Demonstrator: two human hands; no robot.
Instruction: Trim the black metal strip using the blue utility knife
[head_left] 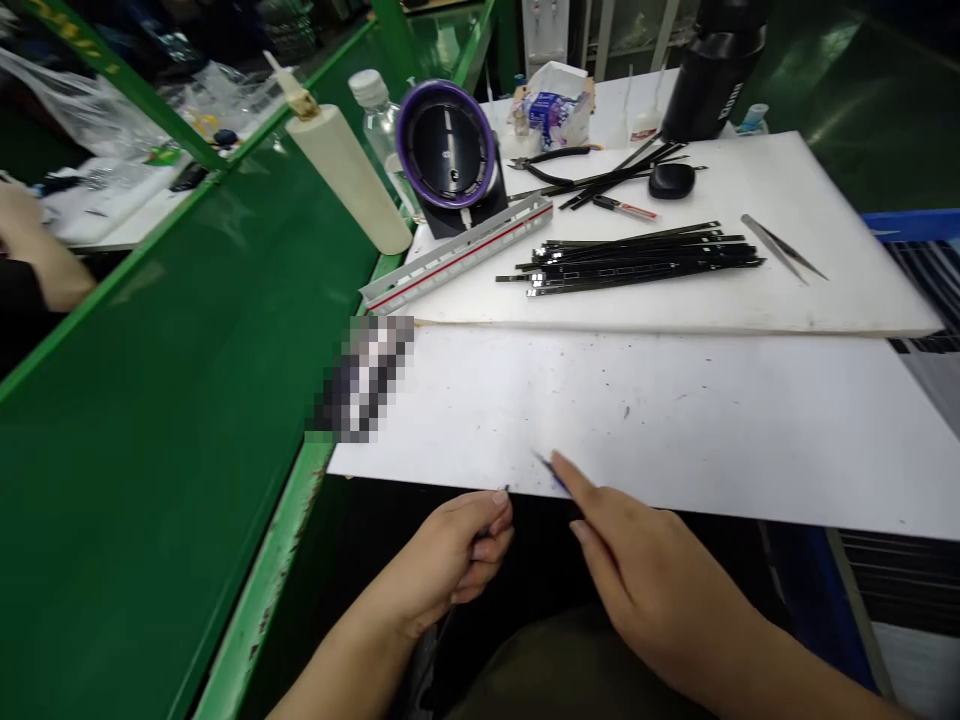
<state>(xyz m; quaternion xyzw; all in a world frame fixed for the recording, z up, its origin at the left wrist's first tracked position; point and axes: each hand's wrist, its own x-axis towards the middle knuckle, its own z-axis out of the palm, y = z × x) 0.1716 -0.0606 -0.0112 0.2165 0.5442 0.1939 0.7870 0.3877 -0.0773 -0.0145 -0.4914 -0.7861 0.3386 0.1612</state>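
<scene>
Low in the view, near the table's front edge, my left hand (457, 545) is closed in a pinch. A tiny dark end shows at its thumb tip; the rest of what it holds is hidden by the fingers. To its right, my right hand (652, 570) grips a thin pointed tool (551, 468), index finger stretched along it. The tool's tip is blurred, so its exact kind cannot be told. The two hands are apart. Beyond them, a bundle of black strips (637, 265) lies on a thick white board (675, 312), with tweezers (784, 250) to its right.
On the board lie cutting pliers (555, 165), a red-labelled marker (626, 208), a black mouse-like object (671, 181) and a scale ruler (461, 255). A purple-rimmed fan (448, 145) and a squeeze bottle (349, 175) stand behind. A green partition (150, 420) borders the left; another person's arm (45, 250) is beyond.
</scene>
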